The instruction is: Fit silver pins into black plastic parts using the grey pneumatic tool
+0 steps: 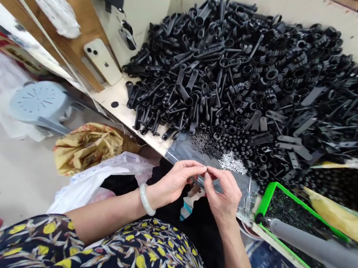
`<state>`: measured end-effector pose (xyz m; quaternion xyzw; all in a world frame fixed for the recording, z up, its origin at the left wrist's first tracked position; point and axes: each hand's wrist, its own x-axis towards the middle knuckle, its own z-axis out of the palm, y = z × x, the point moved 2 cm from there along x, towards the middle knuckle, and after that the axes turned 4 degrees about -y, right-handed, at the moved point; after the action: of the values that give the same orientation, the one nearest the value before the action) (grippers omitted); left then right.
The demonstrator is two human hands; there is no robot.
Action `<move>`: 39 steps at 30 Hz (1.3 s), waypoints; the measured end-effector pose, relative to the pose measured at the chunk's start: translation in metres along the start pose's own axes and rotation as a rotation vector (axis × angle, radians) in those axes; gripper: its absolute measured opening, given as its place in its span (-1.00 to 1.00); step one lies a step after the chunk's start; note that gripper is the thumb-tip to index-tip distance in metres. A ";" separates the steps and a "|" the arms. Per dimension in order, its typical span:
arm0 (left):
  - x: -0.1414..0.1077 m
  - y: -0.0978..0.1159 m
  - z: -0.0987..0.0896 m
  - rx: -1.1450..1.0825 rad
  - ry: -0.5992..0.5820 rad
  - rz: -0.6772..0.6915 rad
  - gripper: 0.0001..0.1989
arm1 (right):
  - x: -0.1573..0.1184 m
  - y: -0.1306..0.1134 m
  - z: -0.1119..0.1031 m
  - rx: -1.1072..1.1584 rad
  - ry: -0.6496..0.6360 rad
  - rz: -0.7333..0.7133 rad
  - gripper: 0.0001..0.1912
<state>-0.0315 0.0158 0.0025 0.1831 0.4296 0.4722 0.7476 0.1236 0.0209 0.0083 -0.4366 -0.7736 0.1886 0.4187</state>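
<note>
My left hand (pixel 176 180) and my right hand (pixel 223 192) meet fingertip to fingertip at the table's front edge. Both are pinched closed around a tiny dark piece (pixel 206 170), mostly hidden by the fingers and too small to name. Just beyond the fingertips lies a small heap of silver metal pins (pixel 232 163). To its left are tiny dark parts (pixel 203 143), and small round black pieces (pixel 234 137) spread behind. A large pile of black plastic parts (pixel 232 65), many with ring-shaped ends, fills the table farther back.
A green-rimmed tray (pixel 267 200) of small black bits stands at right, with a grey tube (pixel 312 243) across it. A white phone (pixel 102 61) leans at left near hanging keys (pixel 127 35). A blue stool (pixel 39 102) and a yellow sack (pixel 88 148) sit on the floor.
</note>
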 end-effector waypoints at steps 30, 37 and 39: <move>0.068 0.102 -0.037 1.711 0.163 0.760 -0.87 | -0.004 0.027 0.016 0.202 0.103 0.283 -0.88; 0.034 0.111 -0.054 0.512 -0.036 0.236 -0.71 | -0.006 0.028 0.030 0.444 0.029 0.419 -0.84; 0.023 0.092 -0.059 0.306 -0.084 0.127 -0.67 | -0.002 0.027 0.033 0.479 0.025 0.424 -0.84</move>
<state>-0.1253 0.0730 0.0209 0.3412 0.4523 0.4395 0.6971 0.1110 0.0363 -0.0291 -0.4795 -0.5938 0.4432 0.4702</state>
